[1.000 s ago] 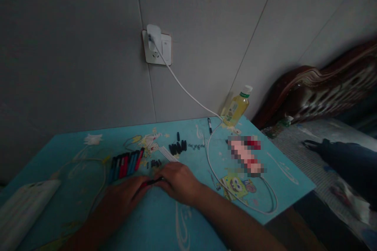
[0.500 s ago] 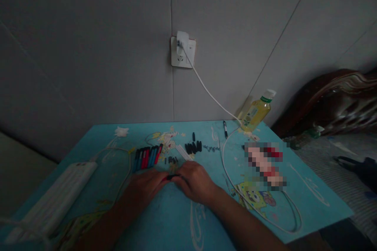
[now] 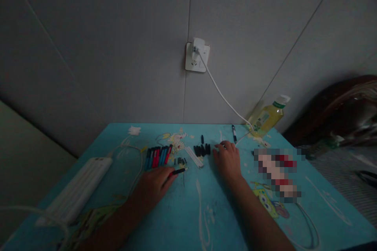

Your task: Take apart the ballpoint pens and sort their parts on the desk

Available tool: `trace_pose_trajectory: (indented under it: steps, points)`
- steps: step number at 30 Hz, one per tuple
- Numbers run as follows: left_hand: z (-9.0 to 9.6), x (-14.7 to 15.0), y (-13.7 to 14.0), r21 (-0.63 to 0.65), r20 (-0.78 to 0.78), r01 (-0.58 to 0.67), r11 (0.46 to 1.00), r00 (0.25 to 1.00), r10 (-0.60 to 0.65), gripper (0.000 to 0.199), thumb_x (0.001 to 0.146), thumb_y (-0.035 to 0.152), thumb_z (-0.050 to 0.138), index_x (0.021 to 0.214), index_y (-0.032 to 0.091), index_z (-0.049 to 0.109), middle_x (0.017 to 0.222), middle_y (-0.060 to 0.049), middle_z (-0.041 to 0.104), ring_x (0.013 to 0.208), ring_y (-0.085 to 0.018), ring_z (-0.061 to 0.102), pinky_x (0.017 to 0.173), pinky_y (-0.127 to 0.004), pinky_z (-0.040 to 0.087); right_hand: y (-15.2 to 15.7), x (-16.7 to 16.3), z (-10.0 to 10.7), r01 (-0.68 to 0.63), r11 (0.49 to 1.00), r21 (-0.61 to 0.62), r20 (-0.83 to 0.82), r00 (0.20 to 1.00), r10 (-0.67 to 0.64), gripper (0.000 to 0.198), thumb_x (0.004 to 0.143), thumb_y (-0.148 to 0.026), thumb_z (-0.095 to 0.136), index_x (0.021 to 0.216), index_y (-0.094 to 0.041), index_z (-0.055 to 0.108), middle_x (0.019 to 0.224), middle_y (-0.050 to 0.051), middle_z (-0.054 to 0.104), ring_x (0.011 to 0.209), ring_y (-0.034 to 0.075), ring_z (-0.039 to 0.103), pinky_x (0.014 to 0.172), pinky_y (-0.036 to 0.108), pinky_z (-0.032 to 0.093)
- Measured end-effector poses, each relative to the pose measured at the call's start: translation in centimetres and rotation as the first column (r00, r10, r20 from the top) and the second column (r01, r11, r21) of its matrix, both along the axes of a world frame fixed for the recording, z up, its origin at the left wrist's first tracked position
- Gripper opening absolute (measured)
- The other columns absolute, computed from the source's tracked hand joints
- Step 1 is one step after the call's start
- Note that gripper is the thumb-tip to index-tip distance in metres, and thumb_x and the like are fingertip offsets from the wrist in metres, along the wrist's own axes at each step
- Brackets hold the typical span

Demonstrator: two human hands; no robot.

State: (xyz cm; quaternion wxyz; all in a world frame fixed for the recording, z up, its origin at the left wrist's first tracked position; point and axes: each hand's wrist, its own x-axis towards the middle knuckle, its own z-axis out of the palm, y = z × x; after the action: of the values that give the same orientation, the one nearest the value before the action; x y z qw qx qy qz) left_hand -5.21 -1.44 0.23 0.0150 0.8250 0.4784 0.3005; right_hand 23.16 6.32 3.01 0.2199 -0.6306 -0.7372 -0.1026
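My left hand [image 3: 154,184] is closed around a pen [image 3: 178,171] with a red barrel and a black front part. Its pale tip points right. A row of red and blue pen barrels [image 3: 157,156] with dark ends lies just beyond this hand. Small dark pieces [image 3: 180,161] and several thin white refills [image 3: 193,156] lie to the right of the row. Over the table, right of a group of black pen caps [image 3: 202,150], my right hand [image 3: 228,159] reaches down with its fingers bent and apart. Whatever lies under its fingertips is hidden.
A white power strip [image 3: 78,188] lies at the left. At the back right stand a bottle of yellow drink [image 3: 268,117] and a dark marker [image 3: 234,133]. A white cable [image 3: 216,82] runs down from the wall socket [image 3: 197,60]. A blurred-out object [image 3: 278,172] lies on the right.
My hands have come apart. The right hand has moved away from the pen to beside the black caps. The left hand keeps the pen, and the view has turned slightly left.
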Motion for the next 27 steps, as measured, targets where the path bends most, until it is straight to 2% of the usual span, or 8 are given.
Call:
trace_pose_trajectory:
  steps: [6, 9, 11, 13, 15, 18, 21, 27]
  points:
    - [-0.3, -0.1, 0.2, -0.014, 0.004, -0.007, 1.0, 1.0, 0.007, 0.02, 0.098, 0.031, 0.048, 0.108, 0.02, 0.061, 0.095, -0.005, 0.071, 0.082, -0.016, 0.068, 0.075, -0.029, 0.056, 0.5, 0.5, -0.8, 0.046, 0.999, -0.023, 0.05, 0.998, -0.045, 0.019, 0.09, -0.024, 0.056, 0.09, -0.019, 0.074, 0.106, 0.014, 0.063, 0.102, 0.03, 0.052, 0.085, 0.042, 0.037]
    - [-0.2, -0.1, 0.3, -0.042, 0.007, -0.026, 0.999, 1.0, 0.026, 0.02, 0.098, 0.03, 0.048, 0.107, 0.02, 0.062, 0.094, -0.005, 0.071, 0.082, -0.017, 0.068, 0.074, -0.029, 0.056, 0.5, 0.6, -0.4, 0.05, 0.998, 0.028, -0.049, 0.998, -0.048, 0.019, 0.091, -0.025, 0.056, 0.09, -0.019, 0.073, 0.108, 0.013, 0.064, 0.104, 0.031, 0.053, 0.088, 0.045, 0.036]
    - [-0.2, 0.0, 0.3, -0.051, 0.004, -0.043, 0.998, 0.999, 0.044, 0.019, 0.097, 0.03, 0.049, 0.106, 0.02, 0.062, 0.093, -0.005, 0.071, 0.083, -0.017, 0.069, 0.075, -0.029, 0.055, 0.1, 0.2, 0.1, -0.037, 0.997, 0.06, -0.194, 0.98, 0.048, 0.02, 0.092, -0.029, 0.055, 0.093, -0.02, 0.073, 0.105, 0.012, 0.066, 0.102, 0.03, 0.055, 0.09, 0.046, 0.038]
    - [0.0, 0.0, 0.2, -0.053, 0.004, -0.056, 0.997, 0.998, 0.056, 0.018, 0.097, 0.03, 0.05, 0.105, 0.02, 0.062, 0.092, -0.004, 0.071, 0.083, -0.017, 0.069, 0.076, -0.029, 0.055, -0.8, -0.8, 0.7, -0.215, 0.974, 0.067, -0.391, 0.893, 0.224, 0.021, 0.092, -0.033, 0.055, 0.096, -0.021, 0.072, 0.1, 0.01, 0.068, 0.097, 0.026, 0.059, 0.088, 0.042, 0.043]
    - [0.1, 0.1, 0.2, -0.059, 0.005, -0.066, 0.996, 0.998, 0.066, 0.017, 0.097, 0.031, 0.051, 0.104, 0.02, 0.062, 0.091, -0.004, 0.071, 0.082, -0.017, 0.069, 0.075, -0.028, 0.054, -1.9, -2.2, 1.1, -0.396, 0.917, 0.047, -0.576, 0.739, 0.349, 0.022, 0.093, -0.037, 0.055, 0.098, -0.022, 0.071, 0.098, 0.008, 0.07, 0.094, 0.024, 0.062, 0.084, 0.038, 0.048]
    - [0.3, 0.2, 0.1, -0.083, 0.011, -0.077, 0.994, 0.997, 0.078, 0.018, 0.096, 0.032, 0.051, 0.103, 0.02, 0.062, 0.091, -0.005, 0.071, 0.082, -0.018, 0.068, 0.075, -0.028, 0.053, -3.4, -4.0, 1.2, -0.528, 0.849, -0.014, -0.727, 0.588, 0.354, 0.022, 0.092, -0.039, 0.057, 0.097, -0.022, 0.071, 0.098, 0.007, 0.071, 0.093, 0.022, 0.065, 0.083, 0.036, 0.05]
    - [0.4, 0.1, 0.1, -0.097, 0.02, -0.078, 0.992, 0.997, 0.08, 0.018, 0.097, 0.031, 0.05, 0.103, 0.02, 0.062, 0.091, -0.005, 0.071, 0.082, -0.018, 0.068, 0.075, -0.028, 0.053, -3.9, -4.8, 0.8, -0.561, 0.825, -0.069, -0.782, 0.544, 0.304, 0.021, 0.09, -0.038, 0.059, 0.096, -0.023, 0.072, 0.097, 0.007, 0.072, 0.092, 0.022, 0.066, 0.084, 0.037, 0.051]
    - [0.5, 0.2, -0.1, -0.12, 0.042, -0.064, 0.991, 0.997, 0.07, 0.019, 0.097, 0.033, 0.05, 0.102, 0.02, 0.063, 0.09, -0.004, 0.071, 0.08, -0.017, 0.068, 0.073, -0.028, 0.052, -3.9, -4.9, 0.2, -0.574, 0.812, -0.104, -0.815, 0.518, 0.261, 0.02, 0.088, -0.037, 0.061, 0.097, -0.024, 0.074, 0.097, 0.007, 0.073, 0.09, 0.023, 0.066, 0.083, 0.04, 0.052]
